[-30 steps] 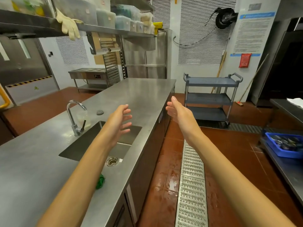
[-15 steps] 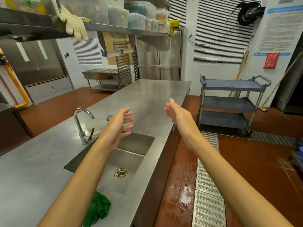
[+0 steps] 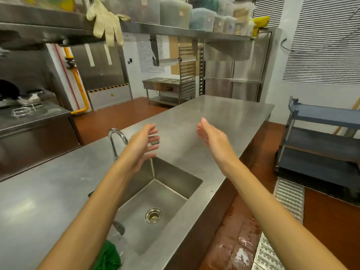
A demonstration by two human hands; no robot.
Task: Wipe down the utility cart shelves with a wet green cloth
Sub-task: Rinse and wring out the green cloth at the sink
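Note:
A green cloth lies crumpled at the near edge of the steel sink, partly hidden under my left forearm. My left hand hovers over the sink's far left corner with loosely spread fingers and holds nothing. My right hand is raised over the counter to the right of the sink, fingers straight, also empty. The grey three-shelf utility cart stands on the floor at the far right, well away from both hands.
A curved faucet rises at the sink's left rim. The long steel counter runs away from me. A wet red floor with a metal drain grate lies to the right. Overhead shelves carry tubs and a hanging glove.
My view has swung left and downward, so the cart slid to the right edge and the sink and green cloth came more into sight. Both hands stay raised and empty.

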